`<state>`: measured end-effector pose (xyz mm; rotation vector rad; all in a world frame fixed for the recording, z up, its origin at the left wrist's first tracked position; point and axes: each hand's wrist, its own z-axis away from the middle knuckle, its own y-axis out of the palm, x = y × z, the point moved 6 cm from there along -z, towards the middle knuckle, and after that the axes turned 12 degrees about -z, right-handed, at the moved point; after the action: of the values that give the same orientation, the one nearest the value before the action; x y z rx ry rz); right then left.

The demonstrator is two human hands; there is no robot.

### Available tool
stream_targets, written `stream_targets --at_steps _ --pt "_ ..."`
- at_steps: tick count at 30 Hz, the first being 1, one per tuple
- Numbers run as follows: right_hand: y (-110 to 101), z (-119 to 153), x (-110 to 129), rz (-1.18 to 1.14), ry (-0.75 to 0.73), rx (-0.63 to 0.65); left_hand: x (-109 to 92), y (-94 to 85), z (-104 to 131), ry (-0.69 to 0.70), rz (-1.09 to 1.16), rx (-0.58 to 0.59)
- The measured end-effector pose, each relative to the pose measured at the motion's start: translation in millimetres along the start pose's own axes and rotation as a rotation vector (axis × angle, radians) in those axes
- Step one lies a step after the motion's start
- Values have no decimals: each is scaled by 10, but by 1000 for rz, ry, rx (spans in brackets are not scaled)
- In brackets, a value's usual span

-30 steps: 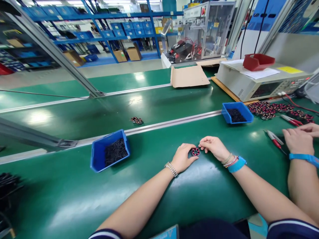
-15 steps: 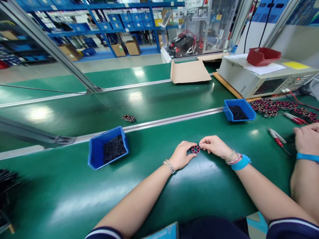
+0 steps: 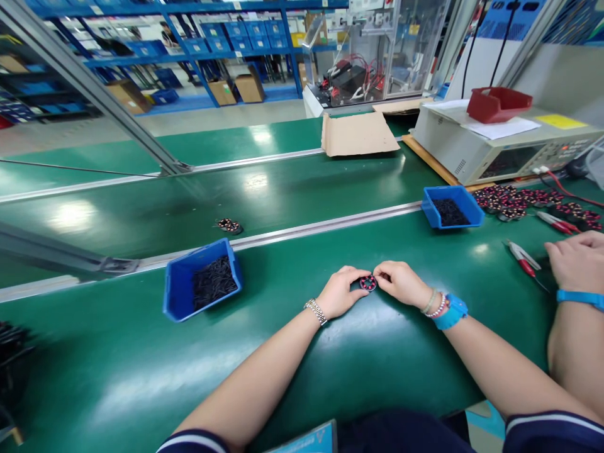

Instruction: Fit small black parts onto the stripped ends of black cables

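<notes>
A small ring-shaped coil part (image 3: 368,283), dark with red and pink spots around it, rests on the green table. My left hand (image 3: 338,293) grips its left side between thumb and fingers. At the ring's upper right edge is my right hand (image 3: 400,281), its thumb and fingertips pinched together. Whatever lies in that pinch is too small or too hidden to make out. To the left of my hands stands a blue bin (image 3: 178,290) with many thin black pieces (image 3: 213,283) inside.
Another blue bin (image 3: 429,211) of black pieces stands at the right, beside a pile of similar coil parts (image 3: 509,200). Red-handled pliers (image 3: 525,264) lie near a co-worker's hand (image 3: 573,261). Beyond the metal rail (image 3: 302,233), a few coil parts (image 3: 229,226) sit on the green belt.
The few coil parts beyond the rail have shifted left. My right hand has curled more and turned slightly at the ring's edge. My left hand keeps its grip.
</notes>
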<state>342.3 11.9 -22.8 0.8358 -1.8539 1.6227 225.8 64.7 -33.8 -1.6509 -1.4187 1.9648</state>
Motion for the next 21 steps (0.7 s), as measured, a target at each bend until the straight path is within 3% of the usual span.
stream_targets --at_steps 7,14,21 --pt "24 68 38 -88 -11 -8 25 25 -5 -13 8 -10" --pt "-26 88 37 -187 -2 78 -34 35 6 33 1 54" --pt "-493 122 -661 -431 323 -322 -451 193 194 323 24 427"
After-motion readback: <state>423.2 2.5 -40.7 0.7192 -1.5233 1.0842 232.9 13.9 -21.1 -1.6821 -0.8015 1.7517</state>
